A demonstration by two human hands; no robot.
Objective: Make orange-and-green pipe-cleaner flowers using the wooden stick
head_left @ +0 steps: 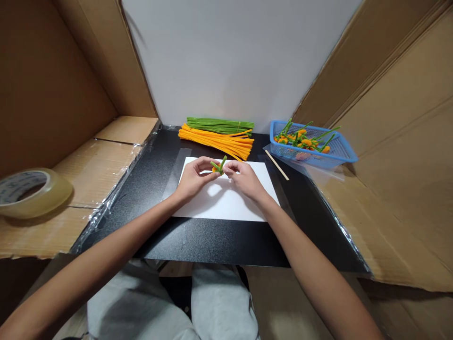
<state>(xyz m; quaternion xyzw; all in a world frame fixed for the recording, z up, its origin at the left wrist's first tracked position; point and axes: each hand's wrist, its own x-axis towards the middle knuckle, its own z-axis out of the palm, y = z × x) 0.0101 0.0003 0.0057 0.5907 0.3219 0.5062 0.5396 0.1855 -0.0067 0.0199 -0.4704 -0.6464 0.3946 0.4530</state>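
Note:
Over the white sheet (219, 203), my left hand (196, 177) pinches a small pipe-cleaner piece (220, 167) between thumb and fingers. An orange coil shows at its left side, and green ends stick up from it. My right hand (244, 177) is at the right side of the piece, its thumb and fingers drawn together. Its fingertips are close against the green part; whether they grip it is too small to tell. Just beyond the hands lie a bundle of orange pipe cleaners (215, 139) and a bundle of green pipe cleaners (219, 124).
A blue basket (307, 158) at the back right holds several orange-and-green pieces. A thin wooden stick (277, 165) lies beside it on the black table (219, 241). At left, a roll of clear tape (53, 193) sits on cardboard. Cardboard walls (399, 104) stand on both sides.

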